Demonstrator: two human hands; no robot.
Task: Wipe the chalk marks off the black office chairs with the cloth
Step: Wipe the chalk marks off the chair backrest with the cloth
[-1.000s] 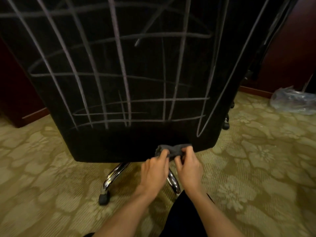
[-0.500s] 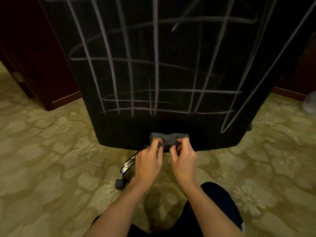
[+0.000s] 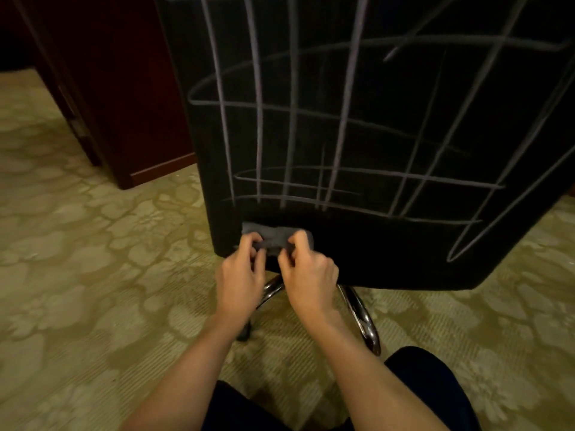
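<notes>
The back of a black office chair [image 3: 389,250] fills the upper right, crossed by many pale chalk lines [image 3: 292,126] in a rough grid. A small grey cloth [image 3: 275,236] is bunched against the chair back's lower left part, below the lowest chalk line. My left hand [image 3: 241,275] pinches the cloth's left end and my right hand [image 3: 308,275] pinches its right end. Fingers of both hands are curled round the fabric. The chair's top lies out of view.
Chrome chair legs [image 3: 361,315] with a black caster [image 3: 244,332] stand on the patterned green carpet [image 3: 93,275] under the chair back. Dark wooden panelling with a skirting board [image 3: 130,104] rises at the left. My dark trouser leg [image 3: 435,384] shows at the bottom.
The view has swung so the chair sits further right and nearer. Both hands keep hold of the cloth, now bunched tighter and nearer the chair back's lower left corner.
</notes>
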